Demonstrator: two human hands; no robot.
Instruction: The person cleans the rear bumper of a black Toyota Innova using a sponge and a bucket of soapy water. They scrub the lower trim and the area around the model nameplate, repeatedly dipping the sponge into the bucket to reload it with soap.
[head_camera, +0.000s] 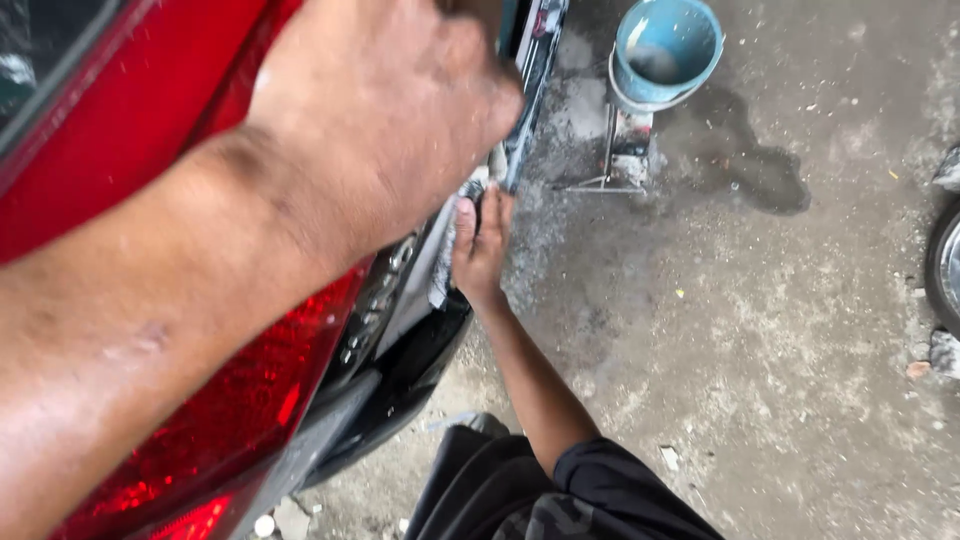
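At the red car's rear, the right hand (480, 245) pinches a soft grey rag (470, 195) against the stiff bumper trim (530, 80), while the left hand (390, 110) rests closed above, its grip hidden.

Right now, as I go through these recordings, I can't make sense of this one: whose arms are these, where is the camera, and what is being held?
The one picture comes from a camera on a person's head, looking down. No machine is here, only two bare hands. The left hand, large and close, presses on the rear of a red car above its tail light. The right hand reaches lower and grips the edge of a loose grey trim strip. On the wet concrete floor a blue bucket sits on a small metal stand.
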